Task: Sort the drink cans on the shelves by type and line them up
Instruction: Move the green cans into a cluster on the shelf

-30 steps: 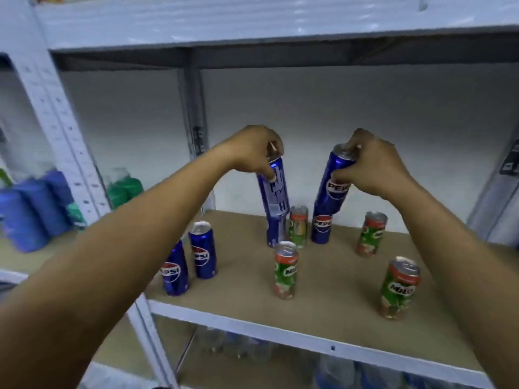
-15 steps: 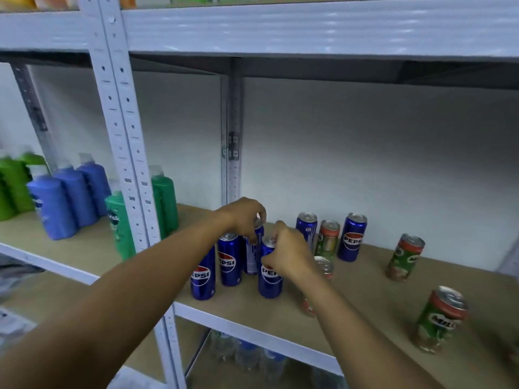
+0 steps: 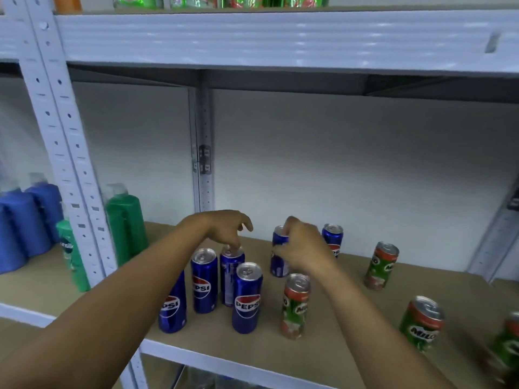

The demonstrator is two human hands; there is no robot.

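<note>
Several blue Pepsi cans stand grouped at the shelf's front left: one by the edge (image 3: 172, 307), one behind it (image 3: 204, 282), one at the front (image 3: 247, 299). My left hand (image 3: 227, 228) hovers with fingers apart, a fingertip resting on the top of the rear can of the group (image 3: 230, 276). My right hand (image 3: 302, 248) wraps around a Pepsi can (image 3: 278, 254) standing further back. Another Pepsi can (image 3: 332, 238) stands behind that hand. Green and red Milo cans stand scattered to the right (image 3: 296, 304) (image 3: 382, 265) (image 3: 422, 322).
The brown shelf board (image 3: 351, 346) has a white front rail. A perforated white post (image 3: 64, 164) divides off the left bay, which holds green bottles (image 3: 126, 220) and blue bottles (image 3: 25, 220). Green packs line the shelf above. A blurred Milo can (image 3: 508, 343) sits at the right edge.
Both hands carried Pepsi cans down and left to the group and set them there. My right hand then let go and moved back right onto another Pepsi can; my left hand opened.
</note>
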